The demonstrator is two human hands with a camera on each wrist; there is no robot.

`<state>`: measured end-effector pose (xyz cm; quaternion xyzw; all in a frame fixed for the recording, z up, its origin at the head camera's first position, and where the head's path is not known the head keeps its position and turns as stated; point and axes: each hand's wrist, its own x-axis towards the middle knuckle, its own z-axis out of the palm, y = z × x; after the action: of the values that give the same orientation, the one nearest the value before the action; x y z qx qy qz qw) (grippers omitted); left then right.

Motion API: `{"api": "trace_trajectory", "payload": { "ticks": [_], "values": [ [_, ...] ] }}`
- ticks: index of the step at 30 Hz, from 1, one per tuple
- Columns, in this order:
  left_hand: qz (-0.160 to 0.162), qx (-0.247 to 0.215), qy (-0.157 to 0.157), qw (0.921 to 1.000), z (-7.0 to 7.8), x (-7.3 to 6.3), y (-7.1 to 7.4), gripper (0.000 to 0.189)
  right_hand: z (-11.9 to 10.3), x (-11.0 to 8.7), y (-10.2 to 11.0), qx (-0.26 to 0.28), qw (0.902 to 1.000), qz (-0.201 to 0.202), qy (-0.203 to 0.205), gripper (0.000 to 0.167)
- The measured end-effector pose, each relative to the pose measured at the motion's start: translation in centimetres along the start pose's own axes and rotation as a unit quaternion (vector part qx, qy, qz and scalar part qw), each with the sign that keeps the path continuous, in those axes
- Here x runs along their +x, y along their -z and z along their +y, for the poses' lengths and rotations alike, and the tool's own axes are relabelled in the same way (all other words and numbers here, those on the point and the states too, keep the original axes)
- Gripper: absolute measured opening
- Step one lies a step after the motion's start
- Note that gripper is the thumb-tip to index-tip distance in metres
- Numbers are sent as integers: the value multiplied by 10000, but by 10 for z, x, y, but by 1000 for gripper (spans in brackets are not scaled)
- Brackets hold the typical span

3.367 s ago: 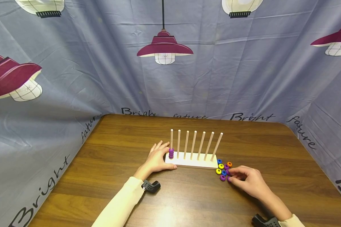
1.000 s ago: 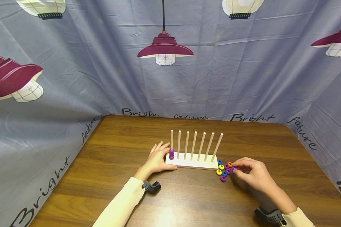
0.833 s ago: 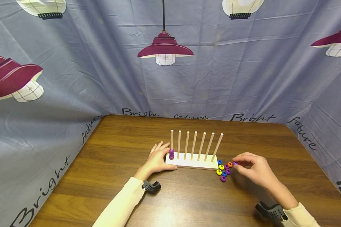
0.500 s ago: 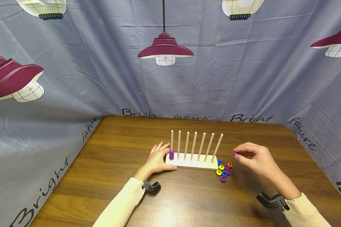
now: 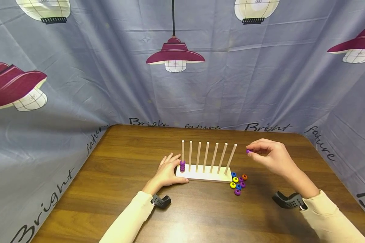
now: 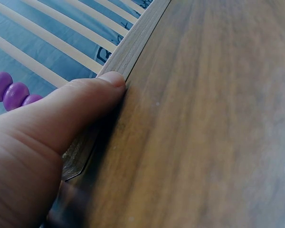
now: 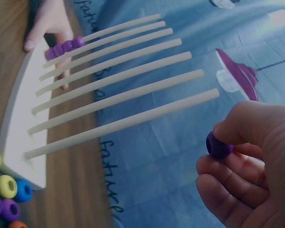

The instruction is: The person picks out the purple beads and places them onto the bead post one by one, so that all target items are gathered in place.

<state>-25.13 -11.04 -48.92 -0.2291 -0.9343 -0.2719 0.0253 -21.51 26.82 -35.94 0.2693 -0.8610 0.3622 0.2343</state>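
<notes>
A pale wooden peg rack (image 5: 205,174) with a row of upright rods stands on the table. My left hand (image 5: 165,172) holds its left end, with the thumb (image 6: 97,88) along the front edge and the fingers behind. Several purple beads (image 5: 182,166) are stacked on the leftmost rod. To the right of the rack, above the table, my right hand (image 5: 273,158) pinches one purple bead (image 7: 220,145) between thumb and fingers. The bead's hole shows in the right wrist view, and the bead is apart from the rods.
Loose beads lie by the rack's right end: a yellow bead (image 5: 233,185), a blue bead (image 5: 238,187), an orange bead (image 5: 244,177) and purple ones (image 5: 237,192) among them. A wooden table (image 5: 200,212) lies under everything, with a grey-blue printed curtain (image 5: 182,98) behind.
My right hand has lifted the purple bead from beside the loose beads, rising up and away from the table. The left hand stays at the rack's left end.
</notes>
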Motion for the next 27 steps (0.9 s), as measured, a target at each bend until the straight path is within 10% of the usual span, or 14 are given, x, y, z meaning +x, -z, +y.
{"api": "trace_trajectory", "payload": {
  "ticks": [27],
  "values": [
    [49,-150,-16,9999,1,-1,1,65,-33,61,-10,65,9981,-572,228,16]
  ]
}}
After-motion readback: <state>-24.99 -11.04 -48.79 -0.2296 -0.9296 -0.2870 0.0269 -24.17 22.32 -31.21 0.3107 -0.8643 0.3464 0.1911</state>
